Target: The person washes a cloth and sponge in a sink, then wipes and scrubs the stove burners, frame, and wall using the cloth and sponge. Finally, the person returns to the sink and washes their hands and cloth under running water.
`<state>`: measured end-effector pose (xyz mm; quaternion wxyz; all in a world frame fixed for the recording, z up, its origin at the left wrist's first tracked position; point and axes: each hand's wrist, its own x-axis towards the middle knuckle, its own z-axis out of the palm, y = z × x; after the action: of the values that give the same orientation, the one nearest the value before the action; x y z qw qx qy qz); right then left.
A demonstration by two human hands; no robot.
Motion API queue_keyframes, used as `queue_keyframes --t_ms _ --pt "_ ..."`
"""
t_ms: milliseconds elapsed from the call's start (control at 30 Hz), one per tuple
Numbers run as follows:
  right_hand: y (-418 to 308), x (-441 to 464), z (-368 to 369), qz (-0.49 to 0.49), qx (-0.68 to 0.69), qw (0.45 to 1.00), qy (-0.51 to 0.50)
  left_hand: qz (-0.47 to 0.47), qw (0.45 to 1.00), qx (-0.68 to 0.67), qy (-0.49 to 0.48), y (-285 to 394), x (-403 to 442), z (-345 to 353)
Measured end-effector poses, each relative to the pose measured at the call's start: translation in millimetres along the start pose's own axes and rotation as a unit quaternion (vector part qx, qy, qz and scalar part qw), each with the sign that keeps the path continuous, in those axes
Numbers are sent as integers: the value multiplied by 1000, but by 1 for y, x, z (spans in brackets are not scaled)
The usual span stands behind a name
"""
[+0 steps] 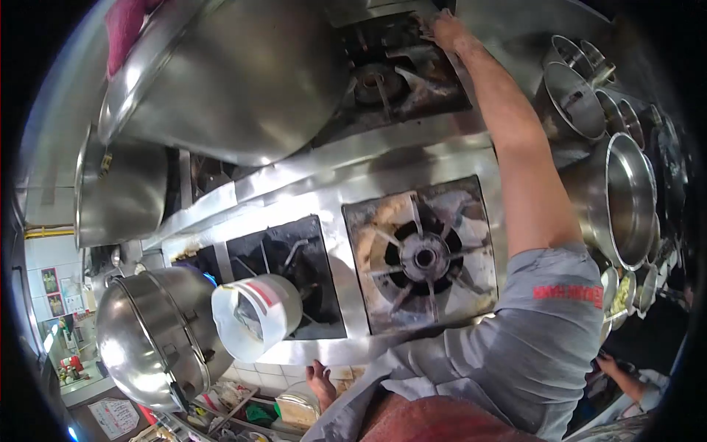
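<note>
My right hand (446,31) reaches to the far back corner of the rear gas burner (377,85). Its fingers are closed around a pale, crumpled thing (425,26), too small and blurred to name. The rear burner's tray is stained. Below my outstretched arm lies the front burner (425,256), its tray streaked with brown and white residue. Near the stove's front edge my left hand (320,384) hangs low, fingers loosely bent and apart, holding nothing. A white plastic bucket (283,302) stands tilted in view over the dark left burner (305,258), with something greyish inside.
A very large steel pot (243,81) covers the back left; another steel pot (121,191) stands beside it. A rounded steel vessel (140,346) is at front left. Several pots, including a deep one (600,202), line the right. Another person's arm (626,379) shows at lower right.
</note>
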<state>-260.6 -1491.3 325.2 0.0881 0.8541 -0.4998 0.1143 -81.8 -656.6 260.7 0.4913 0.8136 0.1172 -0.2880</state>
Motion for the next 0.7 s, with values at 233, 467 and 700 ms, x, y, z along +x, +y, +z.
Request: queue_keyframes --t_ms 233,467,700 --pt "-69 -210 -103 -10 37 998 -40 92 993 -35 -59 -34 28 -19" --pt "-297 -257 -81 -124 424 897 31 195 972 -109 -70 -52 26 -22" --pt "-425 -282 -24 -157 365 918 3 100 992 10 -81 -143 53 -80"
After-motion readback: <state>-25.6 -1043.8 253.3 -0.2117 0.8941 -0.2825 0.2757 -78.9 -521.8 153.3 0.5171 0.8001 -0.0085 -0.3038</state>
